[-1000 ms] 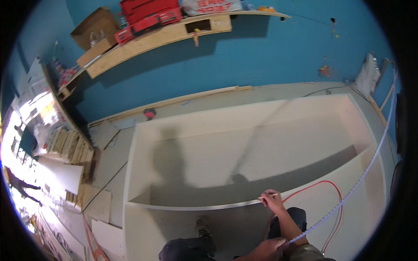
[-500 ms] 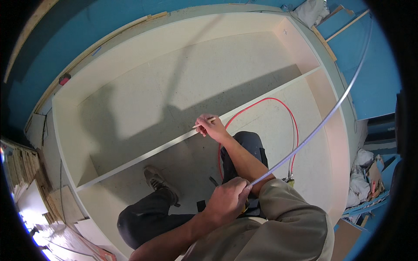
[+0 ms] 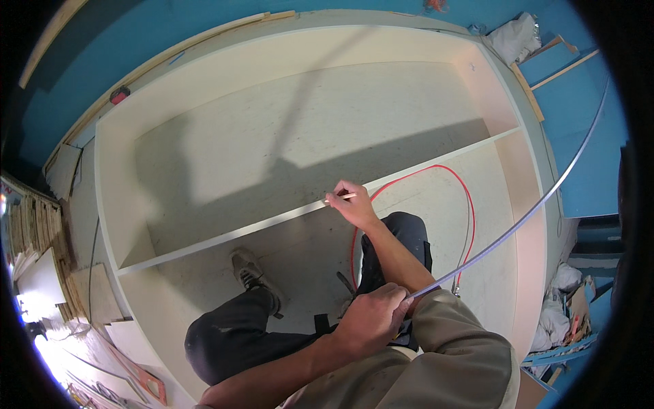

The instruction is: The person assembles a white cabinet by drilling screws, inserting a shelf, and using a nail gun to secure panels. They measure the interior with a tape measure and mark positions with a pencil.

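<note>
Our left hand [image 3: 371, 319] is clenched around 1 end of the long grey strip [image 3: 538, 204], which arcs away to the right. Our right hand [image 3: 352, 203] pinches a pencil [image 3: 339, 198] at the shelf edge [image 3: 272, 219] — best kept steady, tip flat on the board.

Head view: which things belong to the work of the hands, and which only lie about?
In use:
- long thin grey strip
- left hand
- right hand
- cream cabinet divider edge

Lying about:
- red hose
- white cloth bundle
- stacked wood pieces
</note>
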Action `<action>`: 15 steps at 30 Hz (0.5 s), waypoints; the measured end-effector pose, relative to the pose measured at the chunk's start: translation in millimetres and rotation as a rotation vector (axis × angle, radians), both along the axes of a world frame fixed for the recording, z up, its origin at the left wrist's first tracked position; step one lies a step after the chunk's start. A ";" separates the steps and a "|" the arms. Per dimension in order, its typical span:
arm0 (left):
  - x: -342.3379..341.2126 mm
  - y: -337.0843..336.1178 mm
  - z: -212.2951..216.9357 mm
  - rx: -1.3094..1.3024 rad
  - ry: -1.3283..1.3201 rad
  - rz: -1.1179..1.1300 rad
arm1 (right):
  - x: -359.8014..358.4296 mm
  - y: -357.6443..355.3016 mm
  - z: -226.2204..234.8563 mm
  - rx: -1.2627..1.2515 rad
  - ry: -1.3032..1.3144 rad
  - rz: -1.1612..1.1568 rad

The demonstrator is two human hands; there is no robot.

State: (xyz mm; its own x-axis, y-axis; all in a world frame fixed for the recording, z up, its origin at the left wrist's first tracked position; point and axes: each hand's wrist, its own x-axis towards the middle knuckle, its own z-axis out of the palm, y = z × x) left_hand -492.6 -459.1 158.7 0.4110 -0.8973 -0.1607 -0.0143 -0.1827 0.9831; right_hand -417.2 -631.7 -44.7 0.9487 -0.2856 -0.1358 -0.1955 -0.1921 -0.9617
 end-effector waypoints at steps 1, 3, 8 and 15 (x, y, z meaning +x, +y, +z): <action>0.5 0.9 0.2 -0.011 -0.009 0.005 | -0.8 1.3 0.7 0.013 0.008 -0.027; 2.8 2.3 0.5 -0.032 -0.027 0.015 | -1.0 4.7 5.3 0.038 0.023 -0.080; 3.8 2.4 0.5 -0.014 -0.026 -0.005 | -1.8 6.4 4.1 -0.001 0.013 -0.098; 2.7 -2.4 -0.7 -0.044 -0.053 0.011 | -4.1 1.6 -3.9 -0.061 -0.010 -0.048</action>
State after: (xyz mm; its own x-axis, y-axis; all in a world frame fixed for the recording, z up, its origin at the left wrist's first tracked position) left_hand -489.9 -461.5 158.1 0.4274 -0.8986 -0.0993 -0.0646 -0.1399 0.9881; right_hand -421.3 -630.0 -48.5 0.9349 -0.3383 -0.1073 -0.1962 -0.2407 -0.9506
